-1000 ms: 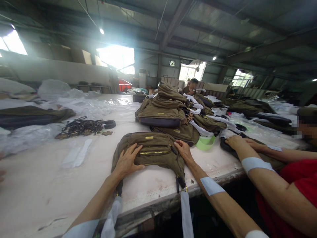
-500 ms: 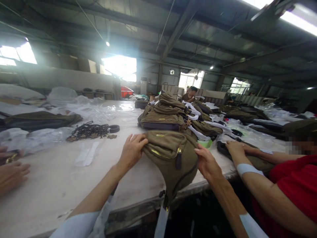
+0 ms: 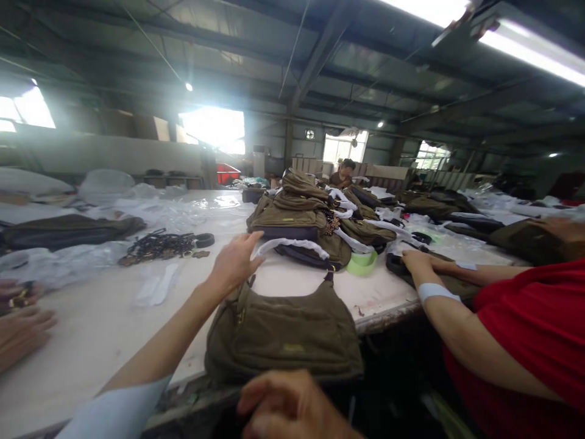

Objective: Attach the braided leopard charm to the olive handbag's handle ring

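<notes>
An olive handbag (image 3: 286, 332) lies at the front edge of the table, its white-wrapped strap (image 3: 292, 242) arching away from me. My left hand (image 3: 235, 262) is at the left end of the strap, thumb and fingers closed around it. A small gold label shows low on the bag's near side. My right hand (image 3: 292, 405) is below the bag's lower edge, close to the camera. Its fingers look bent but are smeared by motion, and whether it touches the bag is hidden.
Behind the bag rises a pile of olive bags (image 3: 292, 210). A green tape roll (image 3: 362, 262) sits to its right, dark chains (image 3: 158, 246) to the left. A co-worker in a red top (image 3: 534, 323) handles a bag at right; another person's hands (image 3: 25, 329) are at far left.
The handbag has been turned round: its strap hung toward me and now points away. My left hand has gone from the bag's body to the strap; my right hand has dropped down toward me.
</notes>
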`<action>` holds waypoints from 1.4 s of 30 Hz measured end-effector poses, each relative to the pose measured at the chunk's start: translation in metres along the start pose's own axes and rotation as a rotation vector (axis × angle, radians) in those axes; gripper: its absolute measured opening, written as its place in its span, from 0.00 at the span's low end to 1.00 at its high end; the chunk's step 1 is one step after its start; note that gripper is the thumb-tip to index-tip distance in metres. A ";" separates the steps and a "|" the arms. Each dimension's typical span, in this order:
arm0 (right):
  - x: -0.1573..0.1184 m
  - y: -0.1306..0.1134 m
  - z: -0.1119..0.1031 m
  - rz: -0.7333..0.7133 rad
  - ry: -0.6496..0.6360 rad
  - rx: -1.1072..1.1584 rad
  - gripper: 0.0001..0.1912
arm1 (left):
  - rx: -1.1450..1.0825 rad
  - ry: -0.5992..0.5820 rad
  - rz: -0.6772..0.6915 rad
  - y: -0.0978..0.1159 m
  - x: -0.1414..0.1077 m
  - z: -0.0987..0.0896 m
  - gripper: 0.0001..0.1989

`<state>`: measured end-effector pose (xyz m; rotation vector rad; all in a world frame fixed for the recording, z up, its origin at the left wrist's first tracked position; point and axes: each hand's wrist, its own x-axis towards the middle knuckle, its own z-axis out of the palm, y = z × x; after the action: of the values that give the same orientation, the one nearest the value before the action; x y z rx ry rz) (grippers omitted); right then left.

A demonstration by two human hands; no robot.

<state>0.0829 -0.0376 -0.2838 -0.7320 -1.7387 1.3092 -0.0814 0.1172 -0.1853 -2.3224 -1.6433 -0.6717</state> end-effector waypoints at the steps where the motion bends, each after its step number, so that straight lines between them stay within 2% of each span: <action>1: 0.009 0.001 -0.019 0.017 0.051 -0.016 0.15 | -0.019 -0.040 -0.012 -0.003 -0.016 0.006 0.25; 2: 0.019 0.004 -0.042 0.024 0.212 -0.093 0.14 | -0.030 -0.076 -0.026 -0.003 -0.031 0.013 0.24; 4: 0.038 0.018 -0.093 -0.061 0.527 -0.263 0.16 | -0.034 -0.140 -0.062 -0.002 -0.055 0.027 0.24; 6: 0.049 0.041 -0.144 -0.103 0.743 -0.412 0.21 | -0.019 -0.168 -0.133 -0.004 -0.069 0.040 0.25; 8: 0.050 0.067 -0.184 0.002 0.841 -0.548 0.27 | -0.026 -0.180 -0.222 -0.012 -0.076 0.055 0.26; 9: 0.048 0.080 -0.198 0.115 0.819 -0.582 0.29 | -0.054 -0.195 -0.270 -0.019 -0.077 0.063 0.27; 11: 0.042 0.100 -0.214 0.326 0.708 -0.593 0.31 | -0.165 -0.252 -0.372 -0.033 -0.078 0.077 0.29; 13: 0.039 0.112 -0.215 0.424 0.608 -0.565 0.28 | -0.300 -0.300 -0.485 -0.044 -0.078 0.089 0.32; 16: 0.046 0.112 -0.198 0.434 0.439 -0.364 0.23 | -0.545 -0.303 -0.650 -0.051 -0.081 0.093 0.34; 18: 0.057 0.103 -0.185 0.375 0.371 -0.187 0.21 | -0.784 -0.248 -0.738 -0.051 -0.087 0.085 0.32; 21: 0.078 0.084 -0.173 0.159 0.434 -0.077 0.23 | -1.020 -0.053 -0.778 -0.052 -0.096 0.060 0.28; 24: 0.106 0.072 -0.171 0.010 0.431 -0.078 0.25 | -1.009 0.136 -0.780 -0.063 -0.100 0.038 0.26; 26: 0.128 0.073 -0.171 -0.049 0.403 -0.143 0.24 | -0.928 0.160 -0.784 -0.077 -0.097 0.034 0.26; 27: 0.138 0.077 -0.171 -0.064 0.384 -0.223 0.23 | -0.838 0.130 -0.769 -0.086 -0.095 0.035 0.26; 30: 0.159 0.090 -0.169 -0.023 0.314 -0.524 0.25 | -0.391 0.053 -0.626 -0.102 -0.086 0.042 0.23; 32: 0.162 0.094 -0.167 -0.014 0.308 -0.688 0.30 | -0.157 0.079 -0.468 -0.098 -0.079 0.043 0.22; 34: 0.160 0.089 -0.165 -0.107 0.367 -0.792 0.35 | -0.122 0.072 -0.290 -0.078 -0.072 0.042 0.23; 36: 0.159 0.078 -0.166 -0.188 0.442 -0.855 0.34 | -0.194 -0.049 -0.104 -0.049 -0.067 0.045 0.23; 37: 0.161 0.073 -0.167 -0.175 0.469 -0.853 0.34 | -0.211 -0.120 -0.026 -0.035 -0.066 0.050 0.24; 40: 0.177 0.071 -0.175 0.036 0.487 -0.855 0.33 | -0.168 -0.357 0.117 -0.002 -0.074 0.077 0.27; 42: 0.191 0.081 -0.179 0.151 0.484 -0.875 0.33 | -0.113 -0.416 0.162 0.006 -0.085 0.097 0.28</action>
<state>0.1414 0.2300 -0.2892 -1.5385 -1.8202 0.3299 -0.0756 0.0864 -0.3106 -2.7859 -1.5763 -0.2636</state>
